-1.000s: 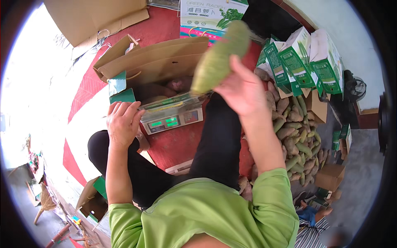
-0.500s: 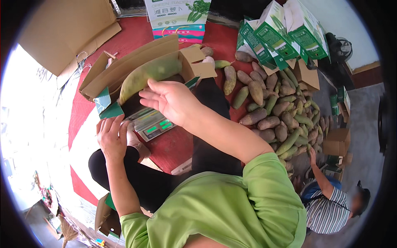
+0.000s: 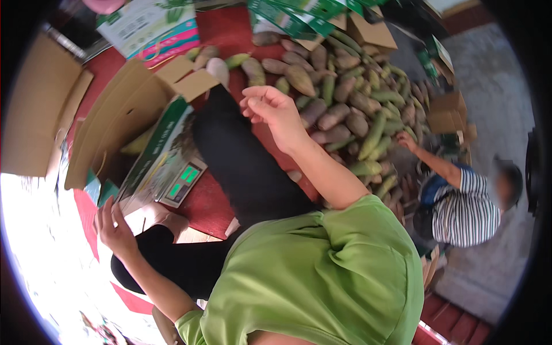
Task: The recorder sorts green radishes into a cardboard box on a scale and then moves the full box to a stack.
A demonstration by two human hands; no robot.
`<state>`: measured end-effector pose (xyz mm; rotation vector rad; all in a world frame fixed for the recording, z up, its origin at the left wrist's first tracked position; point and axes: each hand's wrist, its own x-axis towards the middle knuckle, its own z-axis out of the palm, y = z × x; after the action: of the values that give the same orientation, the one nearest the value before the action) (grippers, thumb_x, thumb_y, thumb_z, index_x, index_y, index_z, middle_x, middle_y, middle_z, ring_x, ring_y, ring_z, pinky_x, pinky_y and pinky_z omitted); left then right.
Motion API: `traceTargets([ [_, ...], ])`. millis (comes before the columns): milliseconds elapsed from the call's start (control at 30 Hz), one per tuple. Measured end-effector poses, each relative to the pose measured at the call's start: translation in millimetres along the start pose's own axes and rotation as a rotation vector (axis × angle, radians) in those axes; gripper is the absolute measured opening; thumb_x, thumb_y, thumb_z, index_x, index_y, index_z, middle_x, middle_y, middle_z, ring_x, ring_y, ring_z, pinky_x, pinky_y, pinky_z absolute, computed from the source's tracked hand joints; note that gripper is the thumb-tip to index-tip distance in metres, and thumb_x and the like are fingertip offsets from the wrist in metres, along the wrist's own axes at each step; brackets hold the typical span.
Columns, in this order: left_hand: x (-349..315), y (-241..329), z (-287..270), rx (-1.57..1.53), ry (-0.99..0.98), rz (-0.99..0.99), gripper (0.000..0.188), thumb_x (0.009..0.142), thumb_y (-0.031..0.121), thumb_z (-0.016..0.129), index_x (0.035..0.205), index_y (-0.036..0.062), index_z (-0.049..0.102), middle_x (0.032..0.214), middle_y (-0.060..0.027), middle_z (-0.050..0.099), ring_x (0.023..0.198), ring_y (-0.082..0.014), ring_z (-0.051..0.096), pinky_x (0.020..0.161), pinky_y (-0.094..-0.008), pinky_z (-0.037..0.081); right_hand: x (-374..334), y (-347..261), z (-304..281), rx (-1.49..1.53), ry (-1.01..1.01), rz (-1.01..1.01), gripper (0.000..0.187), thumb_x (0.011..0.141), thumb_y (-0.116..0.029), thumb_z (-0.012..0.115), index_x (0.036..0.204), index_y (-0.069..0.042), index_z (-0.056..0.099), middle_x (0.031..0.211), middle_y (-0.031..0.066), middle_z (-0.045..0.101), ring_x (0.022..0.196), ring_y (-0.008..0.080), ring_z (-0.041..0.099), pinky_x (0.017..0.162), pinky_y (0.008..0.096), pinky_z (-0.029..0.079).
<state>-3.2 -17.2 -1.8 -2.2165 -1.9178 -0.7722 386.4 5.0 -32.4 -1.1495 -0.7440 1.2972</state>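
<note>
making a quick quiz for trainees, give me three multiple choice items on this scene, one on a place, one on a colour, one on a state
1. Where does the scale sit?
A. beside the open cardboard box
B. on the vegetable pile
C. on the other person's lap

2. What colour is the scale's display?
A. red
B. green
C. blue

3. What is the right hand holding?
A. a knife
B. a vegetable
C. nothing

Answers:
1 A, the scale lies against the box, near the left hand.
2 B, the digits glow green.
3 C, the hand hangs open and empty above the pile of long vegetables.
</note>
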Motion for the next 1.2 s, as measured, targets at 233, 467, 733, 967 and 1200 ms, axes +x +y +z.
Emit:
traceTargets([
  [233,9.5,-4.9,12.7,-0.025,0.020,0.165,0.016,0.090,0.011,0.060,0.101,0.0016,0.067,0.086,-0.0110,0.065,0.079,-0.0268,0.060,0.072,-0.0374,0.047,-13.3,130.1,-184.0,-0.389,0.483,0.116,0.020,0.087,-0.011,0.064,0.105,-0.003,0.064,0.088,0.0024,0.065,0.075,0.0112,0.061,0.065,0.0264,0.048],
  [467,4.7,-8.3,14.3,-0.036,0.054,0.133,0.016,0.092,0.011,0.058,0.101,0.0025,0.068,0.082,-0.0098,0.065,0.074,-0.0240,0.060,0.071,-0.0363,0.047,-105.5,146.0,-292.4,-1.282,0.727,0.344,0.026,0.074,-0.023,0.069,0.096,-0.009,0.069,0.097,0.0159,0.067,0.094,0.0335,0.063,0.084,0.0423,0.051],
  [733,1.1,-9.3,12.1,0.041,0.086,0.134,0.014,0.090,0.003,0.058,0.100,0.0005,0.067,0.087,-0.0119,0.066,0.080,-0.0274,0.061,0.076,-0.0365,0.047,-165.8,103.6,-352.0,-1.989,0.208,0.816,0.043,0.080,-0.009,0.059,0.122,-0.019,0.056,0.126,0.0059,0.053,0.126,0.0254,0.043,0.096,0.0493,0.042],
  [967,7.6,19.5,6.9,0.070,0.052,0.078,0.007,0.082,0.005,0.064,0.088,0.0027,0.066,0.080,-0.0105,0.061,0.081,-0.0296,0.058,0.079,-0.0383,0.044,-180.0,125.1,-395.5,-2.210,-0.034,0.915,0.054,0.079,-0.016,0.066,0.129,-0.020,0.046,0.133,0.0035,0.048,0.128,0.0243,0.043,0.098,0.0504,0.040],
  [1200,7.6,18.7,-2.4,0.081,0.048,0.094,0.011,0.076,0.012,0.069,0.084,0.0044,0.066,0.075,-0.0085,0.059,0.076,-0.0282,0.058,0.076,-0.0383,0.045,-143.9,106.1,-350.9,-2.208,-0.095,0.881,0.065,0.069,-0.020,0.078,0.124,-0.022,0.046,0.123,0.0045,0.052,0.120,0.0244,0.048,0.090,0.0477,0.046],
])
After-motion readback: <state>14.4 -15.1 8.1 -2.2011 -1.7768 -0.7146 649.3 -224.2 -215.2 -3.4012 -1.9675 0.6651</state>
